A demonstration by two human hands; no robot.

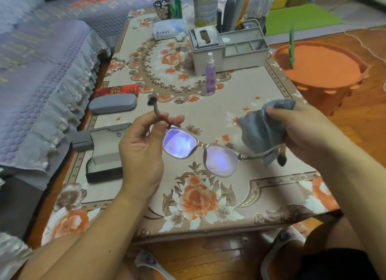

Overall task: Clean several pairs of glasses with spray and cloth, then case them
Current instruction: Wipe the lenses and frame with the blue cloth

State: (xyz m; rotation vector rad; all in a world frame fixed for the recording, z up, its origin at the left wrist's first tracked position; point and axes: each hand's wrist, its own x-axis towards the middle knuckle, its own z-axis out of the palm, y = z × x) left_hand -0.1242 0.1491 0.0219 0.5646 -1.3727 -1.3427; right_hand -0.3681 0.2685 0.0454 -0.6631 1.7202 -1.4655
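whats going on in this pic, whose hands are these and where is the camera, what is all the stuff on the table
There is no machine here. A person wears a camera on their head, so you look down at their own two hands. The left hand pinches one temple of a pair of glasses; the right hand grips a grey cloth and the other temple. On the flowered tablecloth stand a small purple spray bottle and a grey desk organiser. To the left lie a closed grey case, a red box behind it, and an open case nearer the person.
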